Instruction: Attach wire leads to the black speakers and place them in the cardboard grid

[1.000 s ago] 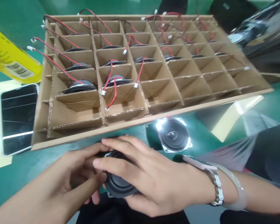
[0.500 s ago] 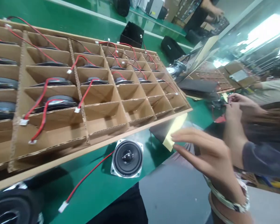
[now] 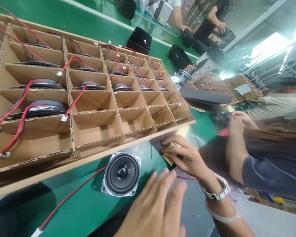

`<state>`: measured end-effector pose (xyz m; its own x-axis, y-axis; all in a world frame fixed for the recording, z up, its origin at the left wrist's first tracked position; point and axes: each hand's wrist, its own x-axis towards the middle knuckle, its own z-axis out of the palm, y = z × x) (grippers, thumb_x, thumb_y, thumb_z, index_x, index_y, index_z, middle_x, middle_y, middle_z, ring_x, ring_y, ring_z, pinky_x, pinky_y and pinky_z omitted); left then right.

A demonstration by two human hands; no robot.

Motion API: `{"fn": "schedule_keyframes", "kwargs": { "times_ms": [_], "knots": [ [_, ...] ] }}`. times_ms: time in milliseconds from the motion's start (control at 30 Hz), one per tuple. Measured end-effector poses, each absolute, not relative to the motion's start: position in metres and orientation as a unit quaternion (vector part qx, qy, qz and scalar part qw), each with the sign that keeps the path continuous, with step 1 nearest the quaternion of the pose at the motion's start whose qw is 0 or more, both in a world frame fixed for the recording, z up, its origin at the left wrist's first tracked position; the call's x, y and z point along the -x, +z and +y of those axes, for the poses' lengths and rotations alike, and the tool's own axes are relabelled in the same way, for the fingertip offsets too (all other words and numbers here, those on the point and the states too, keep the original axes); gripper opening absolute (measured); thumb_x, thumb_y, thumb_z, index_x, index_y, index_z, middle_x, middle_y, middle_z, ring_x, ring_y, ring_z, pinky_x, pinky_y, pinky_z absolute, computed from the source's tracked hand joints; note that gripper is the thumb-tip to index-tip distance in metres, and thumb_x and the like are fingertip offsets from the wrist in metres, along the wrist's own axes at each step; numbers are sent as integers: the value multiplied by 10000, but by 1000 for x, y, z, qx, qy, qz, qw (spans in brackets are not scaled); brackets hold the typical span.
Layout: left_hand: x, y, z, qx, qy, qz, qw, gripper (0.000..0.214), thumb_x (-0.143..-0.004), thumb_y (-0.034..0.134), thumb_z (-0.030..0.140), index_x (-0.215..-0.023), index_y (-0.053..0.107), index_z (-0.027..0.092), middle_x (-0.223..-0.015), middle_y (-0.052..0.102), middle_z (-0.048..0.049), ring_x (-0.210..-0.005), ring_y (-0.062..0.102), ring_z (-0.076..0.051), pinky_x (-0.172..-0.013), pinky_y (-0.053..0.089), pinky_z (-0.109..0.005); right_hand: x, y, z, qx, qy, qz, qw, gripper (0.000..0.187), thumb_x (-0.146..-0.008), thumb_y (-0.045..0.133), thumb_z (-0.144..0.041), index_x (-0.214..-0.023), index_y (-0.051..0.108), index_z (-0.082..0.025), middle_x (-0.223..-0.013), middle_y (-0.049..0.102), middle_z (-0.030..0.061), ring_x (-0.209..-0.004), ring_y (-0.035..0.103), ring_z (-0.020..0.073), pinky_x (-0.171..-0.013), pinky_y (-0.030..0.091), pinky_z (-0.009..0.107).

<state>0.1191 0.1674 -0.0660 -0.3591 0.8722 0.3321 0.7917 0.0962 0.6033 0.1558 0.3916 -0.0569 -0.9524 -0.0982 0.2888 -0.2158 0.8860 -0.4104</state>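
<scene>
A round black speaker (image 3: 121, 173) in a square silver frame lies face up on the green table (image 3: 88, 200). Its red wire runs down-left to a white plug (image 3: 37, 232). My left hand (image 3: 153, 207) hovers just right of the speaker, blurred, fingers apart and holding nothing. My right hand (image 3: 185, 157), with a watch and a bangle on the wrist, has its fingertips down on a dark flat sheet (image 3: 158, 144) that overlaps a yellow paper (image 3: 168, 159) by the tray's corner.
A cardboard divider tray (image 3: 93, 131) spans the table; its far cells hold speakers with red wires, its near cells are empty. At the right a co-worker's grey-sleeved arm (image 3: 266, 168) and hands (image 3: 238, 118) work close by. Black boxes and other people are at the far end.
My right hand has dropped down and left onto the dark sheet. My left hand has come into view at the bottom. The black speaker at the lower left corner is out of sight.
</scene>
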Motion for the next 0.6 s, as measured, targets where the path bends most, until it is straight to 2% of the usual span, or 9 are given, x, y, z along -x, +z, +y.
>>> {"fn": "schedule_keyframes", "kwargs": {
  "times_ms": [67,133,267,433,533,600],
  "knots": [
    [-112,-68,193,-567,299,767,-9,551,-830,461,159,-1360,507,17,-1353,596,-212,-1217,607,-326,-976,559,-427,-156,-62,390,-64,242,-958,140,101,-896,548,-138,-889,639,-95,-1052,602,42,-995,553,68,-865,467,202],
    [-110,-75,212,-549,261,792,-53,637,-761,519,111,-1376,484,-54,-1380,549,-265,-1265,556,-367,-1002,535,-466,-157,-65,390,-25,267,-952,145,170,-931,503,-191,-872,603,-67,-1055,598,59,-1001,557,68,-863,475,197],
    [-114,-87,225,-556,238,792,-84,674,-661,635,73,-1329,577,4,-1371,578,-217,-1302,517,-384,-1058,496,-489,-166,-62,402,119,328,-920,180,320,-974,468,-331,-857,565,-49,-1030,599,80,-993,571,67,-878,498,199],
    [-119,-86,222,-572,220,785,-85,663,-593,750,152,-1247,669,82,-1227,692,-149,-1192,588,-378,-1003,545,-529,-199,-43,431,303,418,-814,265,421,-926,551,-459,-1013,567,-48,-1078,590,102,-905,591,64,-771,536,173],
    [-116,-80,223,-576,209,788,-69,717,-566,775,151,-1263,647,46,-1156,704,-171,-1146,595,-373,-981,550,-533,-222,-28,455,375,461,-725,348,409,-872,610,-439,-992,522,-59,-1053,584,99,-811,595,67,-691,540,179],
    [-113,-73,227,-575,201,792,-45,604,-592,774,136,-1183,686,49,-1067,708,-159,-1073,618,-351,-975,539,-537,-235,-15,473,412,476,-661,408,317,-861,602,-359,-958,500,-75,-965,578,77,-794,586,74,-670,535,185]
  ]
}}
